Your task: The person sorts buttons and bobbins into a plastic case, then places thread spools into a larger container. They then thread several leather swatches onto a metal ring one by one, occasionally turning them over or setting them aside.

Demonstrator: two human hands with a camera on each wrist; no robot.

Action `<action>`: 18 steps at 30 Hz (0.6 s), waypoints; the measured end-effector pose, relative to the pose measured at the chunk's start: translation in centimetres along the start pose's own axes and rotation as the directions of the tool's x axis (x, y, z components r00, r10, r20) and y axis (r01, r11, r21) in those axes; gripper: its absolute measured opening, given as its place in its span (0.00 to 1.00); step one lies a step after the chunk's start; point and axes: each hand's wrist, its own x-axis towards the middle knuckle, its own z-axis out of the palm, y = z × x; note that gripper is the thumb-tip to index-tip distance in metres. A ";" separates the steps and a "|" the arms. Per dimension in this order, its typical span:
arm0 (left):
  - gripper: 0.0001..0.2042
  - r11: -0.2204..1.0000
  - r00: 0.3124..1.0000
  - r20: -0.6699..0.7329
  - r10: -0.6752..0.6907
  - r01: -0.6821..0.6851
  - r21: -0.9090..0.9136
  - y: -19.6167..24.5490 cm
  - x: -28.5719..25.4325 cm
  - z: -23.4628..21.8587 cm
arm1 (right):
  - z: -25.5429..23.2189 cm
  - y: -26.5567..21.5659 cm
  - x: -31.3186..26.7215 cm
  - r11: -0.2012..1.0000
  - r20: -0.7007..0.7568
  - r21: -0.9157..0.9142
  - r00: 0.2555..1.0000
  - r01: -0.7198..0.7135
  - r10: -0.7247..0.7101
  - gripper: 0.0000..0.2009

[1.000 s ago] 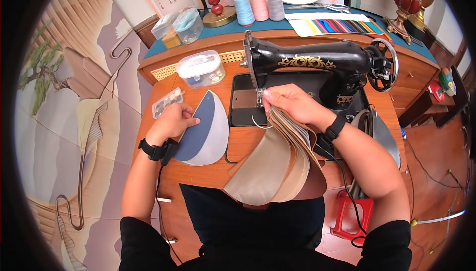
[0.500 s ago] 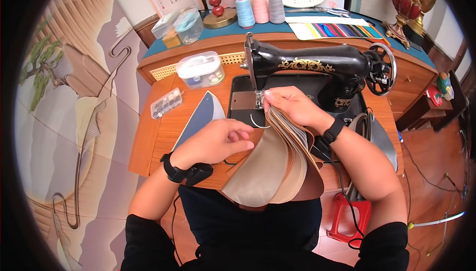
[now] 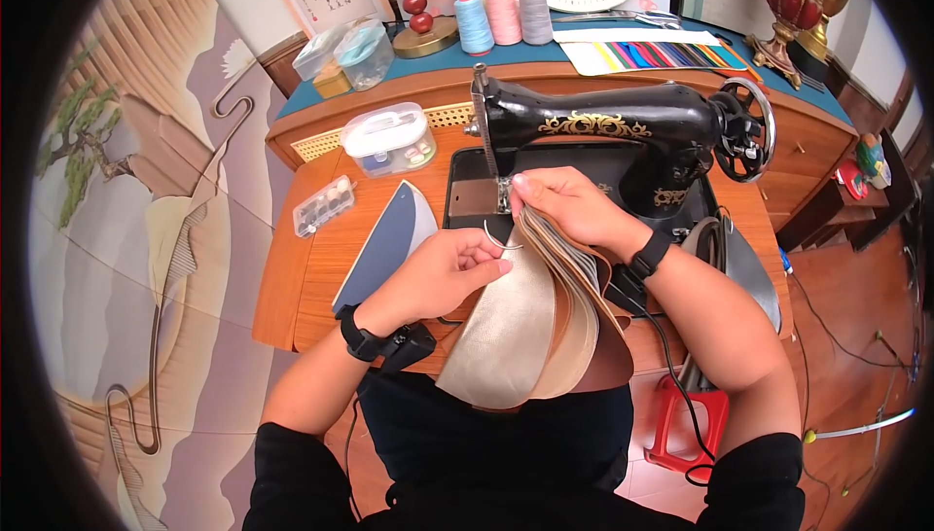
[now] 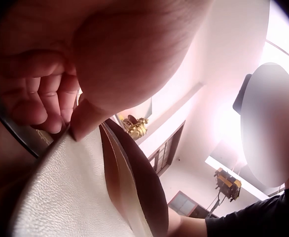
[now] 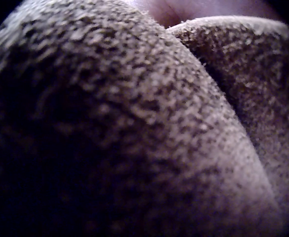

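In the head view my right hand (image 3: 574, 205) grips the narrow top of a fanned stack of leather pieces (image 3: 579, 346), which hangs over the table's front edge. The outermost piece is a shiny beige leather piece (image 3: 501, 336). At its left edge is my left hand (image 3: 443, 273); in the left wrist view the thumb and curled fingers pinch that beige edge (image 4: 68, 168). A curved white cord (image 3: 501, 237) shows by the left fingertips. Left of this hand lies a blue and grey leather piece (image 3: 389, 239), partly covered by the forearm. Fuzzy suede (image 5: 134, 118) fills the right wrist view.
A black sewing machine (image 3: 603, 115) stands just behind the hands. To the left are a small compartment box (image 3: 324, 206) and a lidded clear tub (image 3: 387, 139). More leather (image 3: 749, 273) lies at the right table edge. Thread spools (image 3: 504, 16) stand on the back shelf.
My left hand has left the blue and grey piece and moved right to the edge of the beige leather piece. The right hand keeps its grip on the stack.
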 end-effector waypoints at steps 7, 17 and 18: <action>0.06 0.988 0.999 -0.016 -0.041 0.038 -0.149 0.5 -0.4 -0.3 | -0.2 0.2 0.1 1.000 0.035 0.001 0.999 0.004 -0.004 0.21; 0.06 0.900 0.982 0.081 -0.172 0.190 -0.393 0.2 -0.7 -1.6 | 0.1 0.1 0.1 0.999 0.012 0.033 1.000 0.001 -0.002 0.23; 0.06 0.886 0.981 0.092 -0.172 0.195 -0.421 -0.1 -0.7 -1.8 | 0.1 0.0 0.0 0.998 0.015 0.057 1.000 -0.019 0.018 0.22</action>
